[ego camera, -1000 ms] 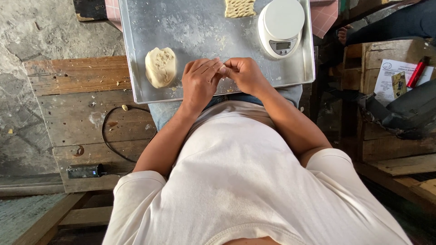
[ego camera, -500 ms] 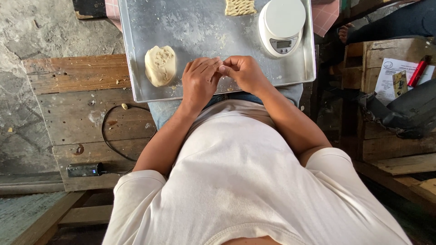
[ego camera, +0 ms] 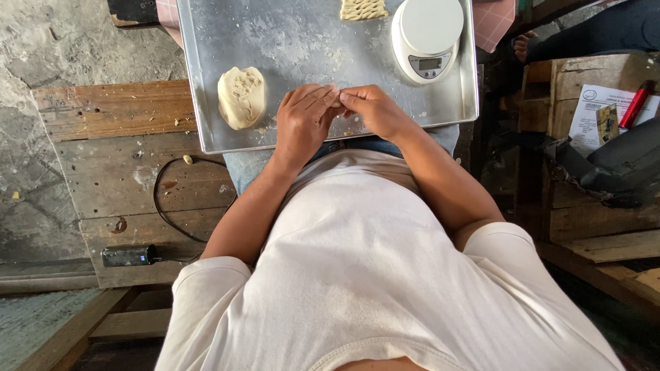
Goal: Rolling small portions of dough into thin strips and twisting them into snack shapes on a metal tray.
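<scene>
A metal tray (ego camera: 309, 41) rests across my lap. My left hand (ego camera: 302, 120) and my right hand (ego camera: 375, 110) meet fingertip to fingertip over its near edge, pinching a small piece of dough that my fingers mostly hide. A pale lump of dough (ego camera: 242, 96) lies on the tray just left of my left hand. At the tray's far edge sits a braided strip of dough (ego camera: 363, 8). A white kitchen scale (ego camera: 427, 34) stands at the far right of the tray.
Worn wooden planks (ego camera: 117, 172) lie to the left, with a black cable (ego camera: 172, 206) and a small dark device (ego camera: 129, 255). A wooden crate (ego camera: 584, 82) with papers and a red pen (ego camera: 636, 103) stands right. Another person's leg (ego camera: 605, 31) shows at top right.
Both hands have stayed together at the tray's near edge, with only slight finger movement. The dough lump and scale have not moved.
</scene>
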